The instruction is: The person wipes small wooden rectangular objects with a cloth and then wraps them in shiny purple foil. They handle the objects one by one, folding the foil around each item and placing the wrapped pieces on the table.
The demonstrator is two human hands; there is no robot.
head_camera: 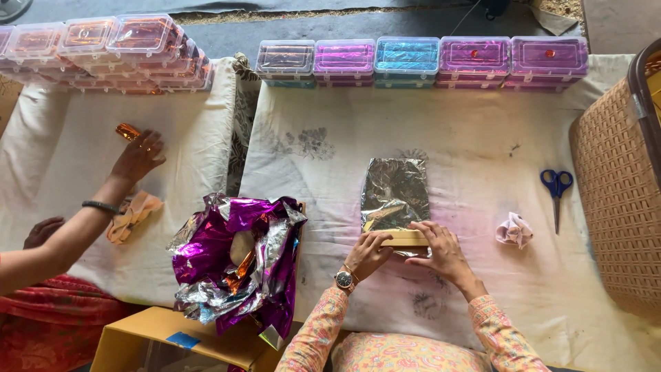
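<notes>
Wrapping step: silver foil sheet lies mid-surface over a flat tan box. Left hand & right hand press box's near edge, fingers flat, open, not gripping. Next likely needs foil folded tight over the edge.

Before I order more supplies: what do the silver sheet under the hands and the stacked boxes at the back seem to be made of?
The silver sheet looks like thin metallic foil or metallised film: mirror-shiny and finely crinkled. Both the left hand and right hand press its near edge over a flat tan piece, perhaps card or wood. The stacked boxes seem to be clear hard plastic, glossy, with coloured foil showing through the lids.
</notes>
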